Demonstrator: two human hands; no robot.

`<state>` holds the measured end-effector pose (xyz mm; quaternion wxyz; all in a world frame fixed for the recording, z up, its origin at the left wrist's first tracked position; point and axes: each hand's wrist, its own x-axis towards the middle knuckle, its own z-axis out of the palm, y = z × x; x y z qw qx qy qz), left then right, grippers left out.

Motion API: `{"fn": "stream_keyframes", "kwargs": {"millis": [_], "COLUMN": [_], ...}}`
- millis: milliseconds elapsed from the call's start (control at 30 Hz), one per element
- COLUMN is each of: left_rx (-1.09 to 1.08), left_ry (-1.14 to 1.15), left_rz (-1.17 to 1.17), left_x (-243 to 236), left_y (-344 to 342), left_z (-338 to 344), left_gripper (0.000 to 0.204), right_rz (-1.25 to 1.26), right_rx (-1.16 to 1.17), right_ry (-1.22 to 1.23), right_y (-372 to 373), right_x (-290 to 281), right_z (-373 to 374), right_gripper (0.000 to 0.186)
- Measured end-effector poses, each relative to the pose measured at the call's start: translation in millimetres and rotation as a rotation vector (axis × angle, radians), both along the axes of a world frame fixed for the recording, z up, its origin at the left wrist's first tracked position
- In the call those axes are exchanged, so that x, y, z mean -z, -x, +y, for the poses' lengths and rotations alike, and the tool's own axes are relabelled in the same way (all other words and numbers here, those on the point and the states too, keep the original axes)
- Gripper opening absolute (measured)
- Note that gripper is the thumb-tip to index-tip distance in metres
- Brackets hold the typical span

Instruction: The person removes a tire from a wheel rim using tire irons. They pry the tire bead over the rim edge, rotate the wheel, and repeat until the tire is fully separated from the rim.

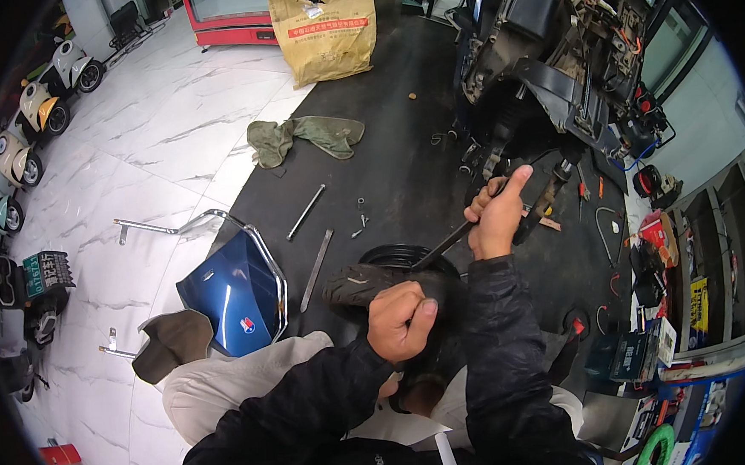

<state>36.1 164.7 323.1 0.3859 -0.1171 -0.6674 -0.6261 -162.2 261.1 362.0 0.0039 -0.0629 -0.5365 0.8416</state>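
Observation:
A black scooter tyre [350,285] with a dark wheel rim [388,254] is in front of my knees, above the black mat. My right hand [498,215] is closed round the handle end of a dark pry bar [446,247], its thumb pointing up. The bar slants down to the left, and its lower end meets the wheel between tyre and rim. My left hand [401,320] is a closed fist over the near side of the tyre. Whatever lies inside that fist is hidden. My left hand and sleeves cover part of the wheel.
On the mat [386,172] lie a flat metal bar [316,270], a ratchet wrench [306,212], small bolts and a green rag [307,138]. A blue body panel [236,296] with chrome tubing is at left. A partly stripped scooter [551,77] stands ahead right; shelves [723,245] line the right.

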Motion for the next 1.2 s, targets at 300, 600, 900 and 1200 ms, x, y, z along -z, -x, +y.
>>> {"fn": "stream_keyframes", "kwargs": {"millis": [300, 600, 900, 1200], "left_rx": [0.032, -0.048, -0.138, -0.137], "left_ry": [0.015, -0.007, -0.049, -0.103], "left_rz": [0.013, -0.137, -0.162, -0.145], "left_x": [7, -6, -5, -10], "left_y": [-11, 4, 4, 7], "left_z": [0, 1, -3, -18], "left_gripper": [0.024, 0.028, 0.033, 0.032], "right_rz": [0.219, 0.496, 0.411, 0.536], "right_rx": [-0.104, -0.050, 0.043, -0.077], "right_ry": [-0.305, -0.370, -0.433, -0.191], "right_y": [-41, -95, -71, -114], "right_x": [3, 31, 25, 46], "right_z": [-18, -27, -39, -30], "right_gripper": [0.073, 0.070, 0.071, 0.068]}}
